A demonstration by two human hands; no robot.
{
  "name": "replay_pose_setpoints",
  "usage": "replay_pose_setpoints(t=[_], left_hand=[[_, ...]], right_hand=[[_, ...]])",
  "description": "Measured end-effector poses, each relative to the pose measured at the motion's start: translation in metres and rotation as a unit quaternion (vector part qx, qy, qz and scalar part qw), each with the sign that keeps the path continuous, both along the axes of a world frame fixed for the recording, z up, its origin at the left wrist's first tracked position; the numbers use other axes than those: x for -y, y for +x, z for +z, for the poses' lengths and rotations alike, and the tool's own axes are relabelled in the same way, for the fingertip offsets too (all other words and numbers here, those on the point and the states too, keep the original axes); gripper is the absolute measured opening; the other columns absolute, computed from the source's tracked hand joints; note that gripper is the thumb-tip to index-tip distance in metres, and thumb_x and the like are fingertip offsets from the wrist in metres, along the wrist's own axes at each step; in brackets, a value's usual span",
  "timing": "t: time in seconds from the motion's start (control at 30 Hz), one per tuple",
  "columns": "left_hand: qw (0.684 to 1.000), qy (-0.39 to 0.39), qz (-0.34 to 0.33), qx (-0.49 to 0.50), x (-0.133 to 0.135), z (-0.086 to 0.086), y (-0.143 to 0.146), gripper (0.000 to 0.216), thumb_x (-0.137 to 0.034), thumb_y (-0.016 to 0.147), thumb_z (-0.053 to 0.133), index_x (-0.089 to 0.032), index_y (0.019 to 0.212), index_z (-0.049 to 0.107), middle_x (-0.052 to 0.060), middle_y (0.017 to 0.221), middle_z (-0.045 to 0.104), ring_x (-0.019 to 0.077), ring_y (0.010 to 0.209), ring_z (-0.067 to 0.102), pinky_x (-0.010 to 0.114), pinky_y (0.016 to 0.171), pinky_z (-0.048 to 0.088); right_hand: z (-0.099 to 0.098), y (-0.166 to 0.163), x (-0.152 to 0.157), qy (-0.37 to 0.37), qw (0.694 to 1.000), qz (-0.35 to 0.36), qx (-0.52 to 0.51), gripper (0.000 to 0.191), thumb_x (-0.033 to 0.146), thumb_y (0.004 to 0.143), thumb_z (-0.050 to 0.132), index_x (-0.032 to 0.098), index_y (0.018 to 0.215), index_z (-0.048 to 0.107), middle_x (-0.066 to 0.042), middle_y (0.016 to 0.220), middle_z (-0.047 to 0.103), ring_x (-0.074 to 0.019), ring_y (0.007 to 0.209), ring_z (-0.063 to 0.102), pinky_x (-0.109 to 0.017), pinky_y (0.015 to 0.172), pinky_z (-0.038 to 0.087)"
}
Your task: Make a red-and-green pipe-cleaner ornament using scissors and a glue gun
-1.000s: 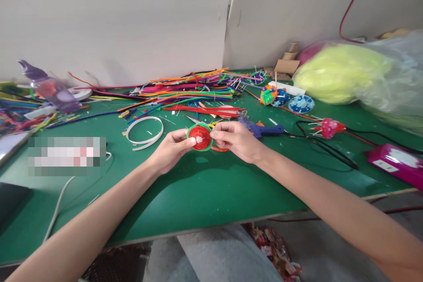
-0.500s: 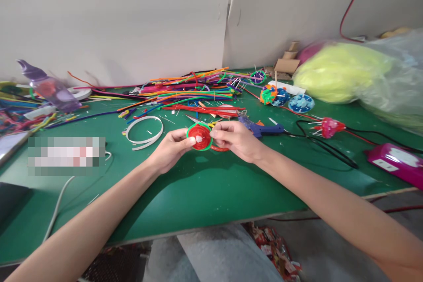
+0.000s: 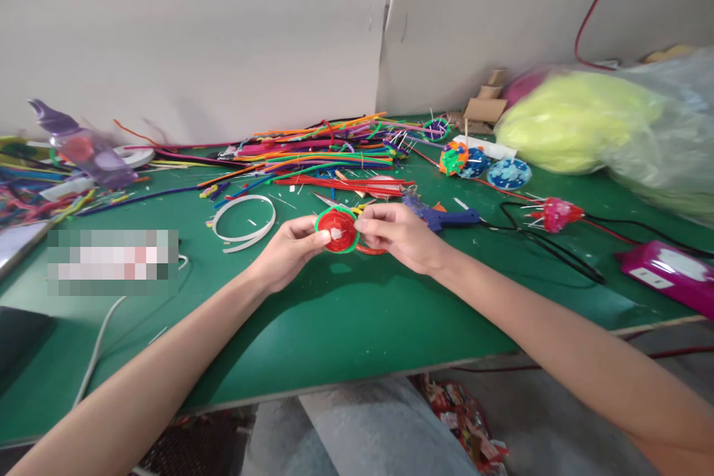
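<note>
Two bare hands meet above the middle of a green counter [image 3: 346, 327]. The left hand [image 3: 287, 253] and the right hand [image 3: 399, 236] each close their grip on a red disc [image 3: 338, 230], a small coil of fuzzy red wire edged with a green rim. The left thumb and fingers pinch its left edge, and the right thumb and forefinger pinch its right edge. Held from both sides like this, the disc sits lifted just off the counter with its flat face tilted toward the person, which seems to steady it for a close look. A small white bit [image 3: 335, 235] shows near the disc's centre.

Just behind the hands lie a white headband [image 3: 244, 222] to the left and a blue glue gun [image 3: 443, 218] to the right, both within easy reach. Farther back, a loose pile of pipe cleaners [image 3: 329, 160] in many colours stretches along the wall. A few round finished pieces [image 3: 509, 174] lie to the right of the pile. A purple bottle [image 3: 83, 147] lies on its side at the far left. A bulky yellow-green bag [image 3: 580, 123] fills the far right corner, well apart from the hands.
</note>
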State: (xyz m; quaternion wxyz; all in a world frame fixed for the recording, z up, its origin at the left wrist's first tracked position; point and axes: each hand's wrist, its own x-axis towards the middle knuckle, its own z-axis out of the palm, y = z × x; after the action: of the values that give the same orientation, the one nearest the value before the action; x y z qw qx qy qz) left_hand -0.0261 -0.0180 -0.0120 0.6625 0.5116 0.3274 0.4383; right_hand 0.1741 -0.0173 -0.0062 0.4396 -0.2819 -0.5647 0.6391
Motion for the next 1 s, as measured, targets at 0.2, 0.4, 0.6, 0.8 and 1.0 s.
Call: replay_pose_setpoints(t=[0.2,0.4,0.6,0.8,1.0], left_hand=[[1.0,0.001,-0.004,0.002,-0.0001,-0.0007,-0.0008,0.024,-0.031,0.065,0.084,-0.016,0.082,0.076,0.003,0.08,0.074,0.0136,0.073,0.064,0.027,0.077,0.051],[1.0,0.0,0.0,-0.003,0.0,-0.0007,-0.0005,0.024,-0.031,0.065,0.084,-0.016,0.081,0.076,0.003,0.08,0.074,0.0143,0.073,0.064,0.028,0.077,0.051],[1.0,-0.003,-0.002,0.0,-0.0002,-0.0014,-0.0007,0.025,-0.031,0.064,0.085,-0.016,0.082,0.076,0.003,0.08,0.074,0.0132,0.073,0.064,0.027,0.077,0.051],[1.0,0.002,-0.011,0.007,0.0001,-0.0022,-0.0013,0.024,-0.031,0.065,0.084,-0.015,0.083,0.076,0.002,0.08,0.074,0.0118,0.075,0.064,0.024,0.075,0.051],[1.0,0.0,-0.008,0.005,-0.0004,-0.0015,-0.0008,0.024,-0.031,0.065,0.084,-0.016,0.082,0.076,0.002,0.081,0.074,0.0125,0.074,0.064,0.025,0.075,0.051]], right_hand=[[0.0006,-0.0002,0.0,0.001,1.0,0.002,-0.002,0.035,0.036,0.074,0.074,0.017,0.055,0.051,0.005,0.048,0.043,-0.0055,0.046,0.031,-0.023,0.045,0.021],[-0.0002,0.0001,-0.0003,0.0,1.0,0.003,-0.003,0.035,0.036,0.075,0.074,0.017,0.056,0.051,0.005,0.048,0.043,-0.0054,0.045,0.031,-0.023,0.044,0.021],[-0.0002,0.0001,-0.0002,0.003,1.0,0.005,-0.003,0.034,0.034,0.076,0.072,0.017,0.056,0.051,0.005,0.048,0.043,-0.0052,0.045,0.031,-0.024,0.045,0.02],[0.0,0.0003,-0.0006,0.002,1.0,0.004,-0.007,0.034,0.034,0.075,0.073,0.017,0.055,0.051,0.006,0.047,0.043,-0.0049,0.045,0.031,-0.023,0.044,0.021],[0.0003,0.0001,-0.0002,0.002,1.0,0.004,-0.008,0.034,0.034,0.075,0.073,0.017,0.056,0.051,0.005,0.048,0.044,-0.0048,0.045,0.031,-0.023,0.044,0.021]])
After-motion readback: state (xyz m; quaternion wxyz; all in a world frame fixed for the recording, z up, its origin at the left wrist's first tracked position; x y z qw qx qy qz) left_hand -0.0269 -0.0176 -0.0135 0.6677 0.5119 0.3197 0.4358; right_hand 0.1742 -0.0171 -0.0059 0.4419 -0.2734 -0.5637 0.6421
